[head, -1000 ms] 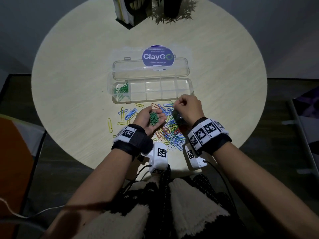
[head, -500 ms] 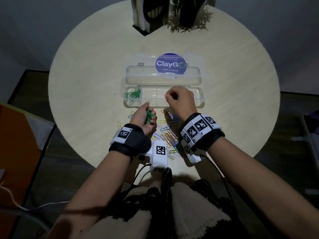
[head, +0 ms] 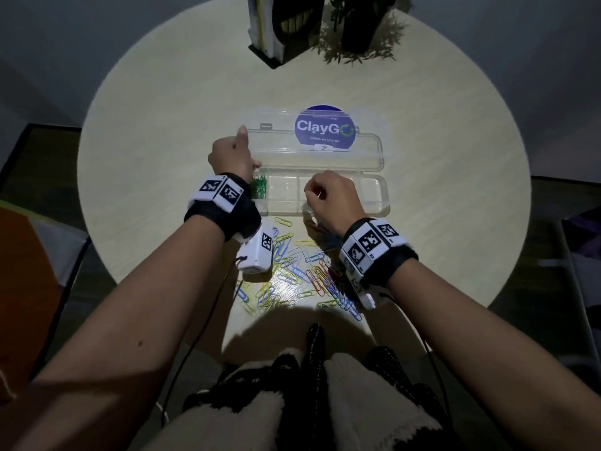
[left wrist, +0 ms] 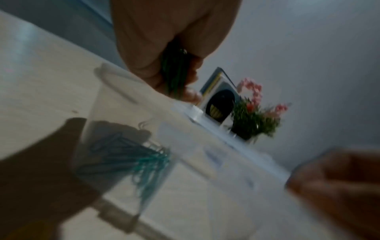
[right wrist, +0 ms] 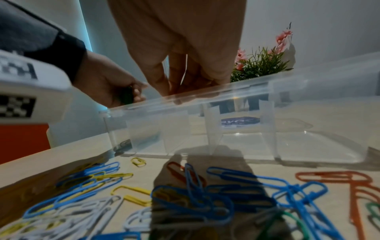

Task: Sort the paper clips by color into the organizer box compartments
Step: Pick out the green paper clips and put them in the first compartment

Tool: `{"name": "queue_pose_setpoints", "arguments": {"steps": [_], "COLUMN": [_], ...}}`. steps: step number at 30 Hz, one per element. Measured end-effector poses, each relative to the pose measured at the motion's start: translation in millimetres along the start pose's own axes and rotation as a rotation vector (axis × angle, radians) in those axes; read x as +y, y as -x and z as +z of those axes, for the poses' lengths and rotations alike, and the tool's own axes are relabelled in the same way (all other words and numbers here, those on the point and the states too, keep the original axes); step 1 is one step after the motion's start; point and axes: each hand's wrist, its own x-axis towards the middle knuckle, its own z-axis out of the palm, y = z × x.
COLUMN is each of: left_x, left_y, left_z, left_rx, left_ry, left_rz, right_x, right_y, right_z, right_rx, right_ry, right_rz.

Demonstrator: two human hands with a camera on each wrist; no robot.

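A clear organizer box (head: 374, 203) lies open on the table, its lid (head: 364, 154) flat behind it. Green clips (head: 260, 187) fill only the leftmost compartment. My left hand (head: 232, 154) hovers over that compartment, and the left wrist view shows it gripping a bundle of green clips (left wrist: 174, 71). My right hand (head: 309, 200) is curled at the middle of the front wall; its fingertips (right wrist: 176, 100) pinch the box rim (right wrist: 267, 91). A mixed pile of blue, yellow, white, orange and green clips (head: 292, 271) lies in front of the box.
A black book stand (head: 279, 27) and a potted plant (head: 357, 30) stand at the far edge of the round table (head: 146, 157). A blue ClayGo sticker (head: 325, 130) lies under the lid. The other compartments (head: 370, 190) hold nothing.
My left hand has closed over the green clips in its palm and moved from the pile up over the leftmost compartment. My right hand left the pile and came to the box front.
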Motion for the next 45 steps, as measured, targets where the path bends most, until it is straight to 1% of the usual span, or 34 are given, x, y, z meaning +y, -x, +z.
{"name": "queue_pose_setpoints", "arguments": {"steps": [2, 4, 6, 8, 11, 14, 15, 16, 18, 20, 22, 23, 25, 27, 29, 32, 34, 38, 41, 43, 45], "left_x": [-7.5, -13.3, -15.8, -17.5, -17.8, -12.1, -7.0, -1.8, 7.4, 14.0, 15.7, 14.5, 7.1, -2.3, -10.2, -18.0, -21.0, -22.7, -22.4, -21.0, -23.5], "left_y": [-0.9, -0.6, 2.8, 6.1, 13.3, 26.8, 34.8, 43.7, 63.6, 82.4, 98.6, 105.3, 114.8, 123.0, 130.7, 141.0, 147.3, 156.6, 161.1, 160.4, 156.4], "left_z": [7.5, 12.4, 14.0, 14.0, 13.5, 17.6, 19.0, 21.7, 29.4, 37.6, 45.6, 50.0, 61.2, 71.2, 77.7, 81.8, 83.6, 88.6, 92.0, 93.7, 93.4], "left_rx": [-0.058, -0.1, -0.12, -0.117, -0.088, -0.037, -0.039, -0.065, -0.184, -0.359, -0.542, -0.607, -0.669, -0.674, -0.668, -0.666, -0.644, -0.565, -0.547, -0.538, -0.524], "left_ry": [-0.149, -0.223, -0.304, -0.345, -0.377, -0.339, -0.313, -0.281, -0.213, -0.174, -0.187, -0.247, -0.415, -0.565, -0.69, -0.849, -0.906, -0.985, -0.992, -0.953, -0.872], "left_rz": [0.08, 0.103, 0.125, 0.17, 0.246, 0.378, 0.42, 0.452, 0.482, 0.477, 0.459, 0.466, 0.491, 0.471, 0.443, 0.416, 0.41, 0.421, 0.397, 0.364, 0.325], "right_x": [0.9, 2.0, 2.5, 2.5, 7.4, 28.9, 39.1, 51.1, 72.3, 86.5, 94.2, 93.7, 95.8, 100.4, 101.4, 97.9, 96.8, 93.7, 94.4, 97.2, 100.6], "right_y": [0.0, -0.2, -0.1, 1.7, 7.6, 15.4, 18.7, 22.3, 31.3, 42.2, 53.2, 58.7, 66.4, 70.3, 72.9, 72.3, 69.4, 66.3, 66.5, 64.8, 63.5], "right_z": [0.3, 1.7, 3.0, 3.1, -3.7, -22.0, -30.3, -37.8, -51.7, -59.2, -59.0, -56.7, -48.3, -39.8, -34.1, -27.4, -25.6, -24.3, -23.2, -24.3, -26.2], "right_rx": [0.008, 0.018, 0.019, 0.05, 0.188, 0.391, 0.458, 0.513, 0.568, 0.509, 0.374, 0.301, 0.156, 0.061, 0.001, -0.064, -0.079, -0.062, -0.092, -0.081, -0.039], "right_ry": [-0.015, -0.028, -0.035, -0.059, -0.152, -0.296, -0.328, -0.343, -0.335, -0.276, -0.23, -0.243, -0.182, -0.048, 0.021, 0.119, 0.154, 0.223, 0.248, 0.168, 0.06], "right_rz": [0.001, 0.003, 0.002, -0.012, -0.01, 0.078, 0.117, 0.163, 0.267, 0.346, 0.375, 0.38, 0.362, 0.349, 0.325, 0.257, 0.25, 0.267, 0.281, 0.31, 0.35]}}
